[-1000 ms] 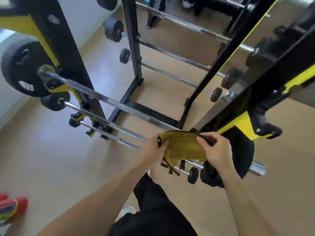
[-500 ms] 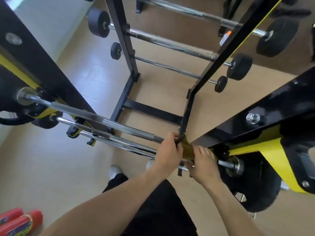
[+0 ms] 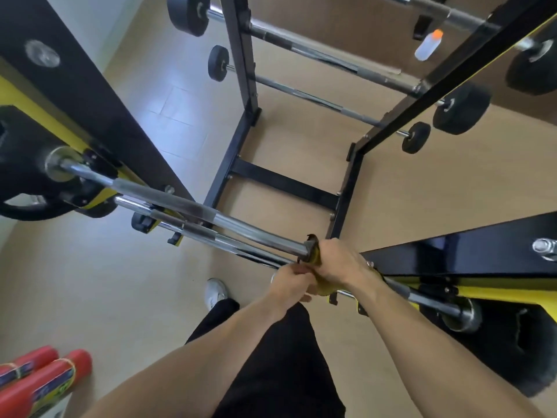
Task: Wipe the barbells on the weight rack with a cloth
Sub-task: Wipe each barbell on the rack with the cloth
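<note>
A chrome barbell [image 3: 211, 217] with black plates at both ends lies across the black-and-yellow rack [image 3: 90, 110], running from upper left to lower right. A yellow cloth [image 3: 315, 256] with a dark edge is wrapped around the bar near its middle. My right hand [image 3: 339, 260] is closed over the cloth on the bar. My left hand [image 3: 291, 283] grips the cloth's lower part just below and left of it. Two thinner barbells [image 3: 193, 233] sit on lower hooks under the top bar.
A second black rack [image 3: 241, 86] holding several barbells with small plates stands ahead. A white bottle with an orange cap [image 3: 428, 45] hangs at upper right. Red cylinders [image 3: 39, 378] lie at lower left. My white shoe [image 3: 215, 292] stands on the tan floor.
The cloth was spread open between both hands a second ago; it is now bunched tightly around the top bar with both hands closed on it. The view has tilted down.
</note>
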Motion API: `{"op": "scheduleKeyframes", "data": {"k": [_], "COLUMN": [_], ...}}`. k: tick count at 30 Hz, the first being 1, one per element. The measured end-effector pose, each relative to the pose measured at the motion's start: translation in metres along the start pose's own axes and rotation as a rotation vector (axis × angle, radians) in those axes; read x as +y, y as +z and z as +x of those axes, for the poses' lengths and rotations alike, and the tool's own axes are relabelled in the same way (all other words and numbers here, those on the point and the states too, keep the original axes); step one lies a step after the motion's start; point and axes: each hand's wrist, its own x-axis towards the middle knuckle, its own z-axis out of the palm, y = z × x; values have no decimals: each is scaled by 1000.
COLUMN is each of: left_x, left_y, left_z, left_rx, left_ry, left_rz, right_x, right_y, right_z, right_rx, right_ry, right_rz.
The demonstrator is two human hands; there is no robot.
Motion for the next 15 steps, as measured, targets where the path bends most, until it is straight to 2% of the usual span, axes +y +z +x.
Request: {"op": "scheduleKeyframes", "data": {"k": [4, 9, 15], "left_x": [3, 15, 14], "left_y": [-22, -60, -102], "left_z": [1, -4, -6], "left_rx": [-15, 93, 128], "left_ry": [-24, 48, 140], "left_rz": [-186, -392, -523], "right_x": [-25, -86, -118], "right_y": [1, -2, 1], "right_z": [12, 29, 45], "right_rx": [37, 86, 117], "right_ry": [-39, -168, -184], "right_rz": [-8, 0, -60]}}
